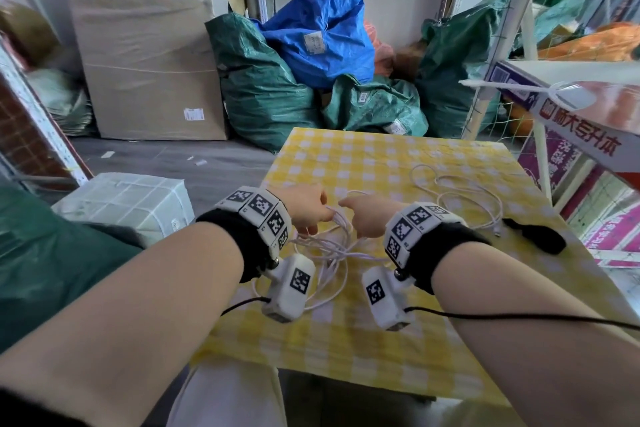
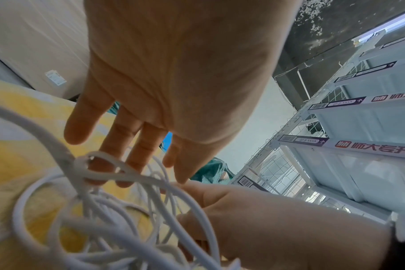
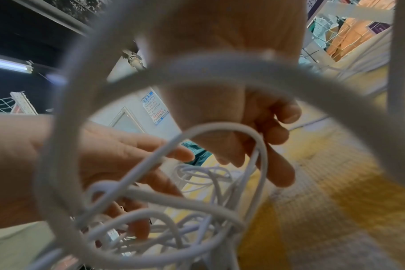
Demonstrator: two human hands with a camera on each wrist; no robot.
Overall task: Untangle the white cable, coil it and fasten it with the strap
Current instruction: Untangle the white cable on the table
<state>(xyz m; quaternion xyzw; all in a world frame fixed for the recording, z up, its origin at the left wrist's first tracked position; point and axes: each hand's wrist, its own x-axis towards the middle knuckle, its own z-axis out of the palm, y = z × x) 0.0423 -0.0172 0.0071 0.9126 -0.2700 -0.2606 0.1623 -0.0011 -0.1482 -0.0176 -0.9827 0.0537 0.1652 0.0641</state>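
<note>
The white cable (image 1: 332,253) is a tangled bunch hanging between my two hands just above the yellow checked table (image 1: 346,340). More of its loops (image 1: 460,194) trail off to the right across the cloth. My left hand (image 1: 322,215) pinches a strand at the top of the tangle, and in the left wrist view its fingers (image 2: 132,164) reach into the loops (image 2: 118,210). My right hand (image 1: 349,218) faces it closely, thumb and curled fingers (image 3: 250,146) pinching a loop of cable (image 3: 173,201). The black strap (image 1: 535,235) lies flat on the table to the right of my right wrist.
A white shelf unit with red and purple labels (image 1: 571,107) overhangs the table's right side. Green and blue sacks (image 1: 263,87) and a large cardboard box (image 1: 145,62) stand on the floor beyond. A wrapped white package (image 1: 128,201) sits at the left.
</note>
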